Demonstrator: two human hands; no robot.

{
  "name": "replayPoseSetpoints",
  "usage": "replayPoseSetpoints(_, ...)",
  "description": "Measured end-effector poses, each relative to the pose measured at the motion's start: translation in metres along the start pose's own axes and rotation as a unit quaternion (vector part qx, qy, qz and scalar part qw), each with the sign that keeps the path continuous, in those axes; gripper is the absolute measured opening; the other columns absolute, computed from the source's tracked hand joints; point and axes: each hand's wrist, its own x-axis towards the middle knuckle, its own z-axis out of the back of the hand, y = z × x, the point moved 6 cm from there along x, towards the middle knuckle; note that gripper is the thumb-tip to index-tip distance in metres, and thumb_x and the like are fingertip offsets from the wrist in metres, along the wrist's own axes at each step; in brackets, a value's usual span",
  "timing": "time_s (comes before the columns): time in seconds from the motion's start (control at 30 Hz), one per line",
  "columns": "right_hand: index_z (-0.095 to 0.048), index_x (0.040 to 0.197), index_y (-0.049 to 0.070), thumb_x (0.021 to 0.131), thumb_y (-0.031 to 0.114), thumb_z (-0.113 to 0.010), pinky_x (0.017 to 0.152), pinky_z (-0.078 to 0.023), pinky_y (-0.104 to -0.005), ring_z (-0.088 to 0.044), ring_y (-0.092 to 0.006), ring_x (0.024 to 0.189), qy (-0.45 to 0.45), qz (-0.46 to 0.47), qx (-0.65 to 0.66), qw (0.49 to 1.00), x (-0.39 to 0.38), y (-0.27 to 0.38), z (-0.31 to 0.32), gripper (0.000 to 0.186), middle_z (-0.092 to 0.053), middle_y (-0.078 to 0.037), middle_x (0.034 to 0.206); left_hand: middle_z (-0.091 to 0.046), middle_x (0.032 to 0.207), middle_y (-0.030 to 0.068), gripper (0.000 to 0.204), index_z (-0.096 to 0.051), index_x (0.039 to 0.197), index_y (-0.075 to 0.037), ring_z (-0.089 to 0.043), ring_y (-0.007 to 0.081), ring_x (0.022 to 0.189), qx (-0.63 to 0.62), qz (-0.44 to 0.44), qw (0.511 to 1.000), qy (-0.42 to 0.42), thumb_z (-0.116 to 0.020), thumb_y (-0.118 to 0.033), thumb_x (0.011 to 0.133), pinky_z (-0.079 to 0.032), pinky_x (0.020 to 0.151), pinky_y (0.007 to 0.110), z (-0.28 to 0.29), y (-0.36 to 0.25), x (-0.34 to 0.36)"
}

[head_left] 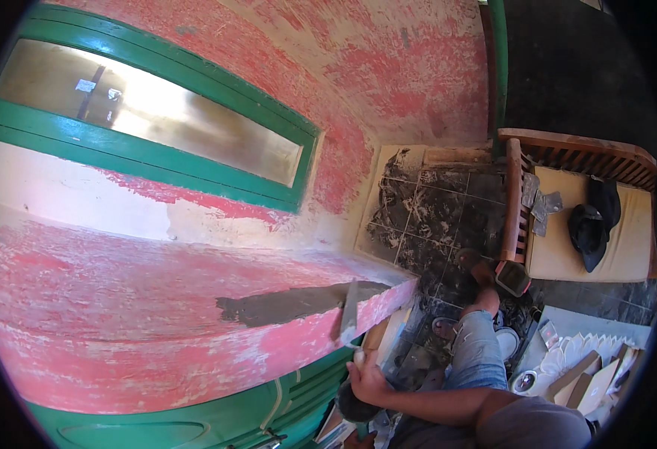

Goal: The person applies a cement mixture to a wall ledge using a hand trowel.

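Note:
My right hand [371,383] is closed around the pale handle of a trowel [349,314]. Its flat metal blade stands against the front edge of a worn pink ledge [156,299]. Beside the blade, a dark grey strip of mortar [283,305] is spread along the top of the ledge near its right end. Below my right hand is a dark rounded object [357,406], partly covered by that hand. My left hand [360,441] shows only in part at the lower edge, closed beneath it by a small greenish piece; what it grips is unclear.
A green-framed window [156,112] sits above the ledge, green panels [194,426] below. Dirty dark tiles [433,217] cover the floor. A wooden bench [560,247] bears a black cap [590,228]. Boards and carved pieces [586,367] lie at lower right, near my leg [480,348].

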Motion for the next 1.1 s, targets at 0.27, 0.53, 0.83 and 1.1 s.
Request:
replayPoseSetpoints(0.27, -0.03, 0.128, -0.009, 0.102, 0.025, -0.059, 0.071, -0.05, -0.0623, -0.062, -0.0598, 0.082, 0.039, 0.083, 0.044, 0.995, -0.03, 0.032, -0.029, 0.052, -0.059, -0.039, 0.094, -0.06, 0.075, 0.0078, 0.026, -0.064, 0.095, -0.004, -0.053, 0.0205, 0.067, -0.01, 0.003, 1.0, 0.003, -0.069, -0.03, 0.094, -0.042, 0.06, 0.042, -0.002, 0.008, -0.004)
replayPoseSetpoints(0.53, -0.028, 0.129, -0.013, 0.103, 0.021, -0.062, 0.078, -0.053, -0.0539, -0.064, -0.0524, 0.094, 0.041, 0.237, 0.06, 0.969, -0.07, 0.095, -0.03, 0.055, -0.056, -0.037, 0.11, -0.062, 0.088, 0.0137, 0.028, -0.065, 0.103, -0.001, -0.055, 0.0264, 0.081, -0.009, -0.011, 1.0, 0.009, -0.066, -0.028, 0.095, -0.043, 0.072, 0.045, 0.001, -0.003, -0.001)
replayPoseSetpoints(0.83, -0.05, 0.15, 0.005, 0.095, 0.018, -0.071, 0.115, -0.035, -0.0601, -0.05, -0.0402, 0.136, 0.163, 0.189, 0.152, 0.956, -0.099, 0.118, -0.007, 0.06, -0.051, -0.016, 0.151, -0.065, 0.103, 0.0204, 0.031, -0.066, 0.111, 0.001, -0.058, 0.033, 0.098, -0.029, -0.045, 0.999, 0.009, -0.062, -0.026, 0.096, -0.044, 0.085, 0.048, 0.005, -0.021, 0.004)
replayPoseSetpoints(1.1, -0.037, 0.133, -0.001, 0.098, 0.028, -0.067, 0.079, -0.055, -0.0497, -0.07, -0.043, 0.091, 0.174, 0.124, -0.035, 0.976, -0.052, 0.099, 0.109, 0.054, -0.063, -0.027, 0.102, -0.067, 0.116, 0.0262, 0.036, -0.066, 0.119, 0.004, -0.06, 0.0388, 0.112, -0.064, -0.161, 0.985, 0.001, -0.059, -0.024, 0.097, -0.045, 0.097, 0.05, 0.019, -0.053, 0.008)
